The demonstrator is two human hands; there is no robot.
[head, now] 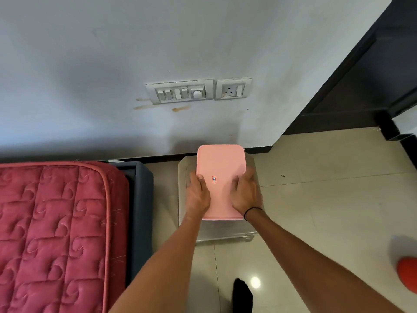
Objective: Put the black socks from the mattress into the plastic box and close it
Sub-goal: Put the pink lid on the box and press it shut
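Note:
A plastic box with a pink lid point(220, 163) stands on a small grey stand point(223, 231) against the wall. The lid covers the box completely, so its inside is hidden. My left hand point(199, 193) grips the lid's left edge with the thumb on top. My right hand point(246, 195) lies over the lid's right side, its fingers curled around that edge. The red quilted mattress point(56, 222) fills the lower left, and no black socks show on it.
A blue-grey bed frame point(141, 211) separates the mattress from the stand. The floor is beige tile, with a black-socked foot point(242, 294) at the bottom and an orange object point(408, 274) at the right edge. A switch panel point(180, 91) is on the wall, and a dark door frame point(361, 86) stands right.

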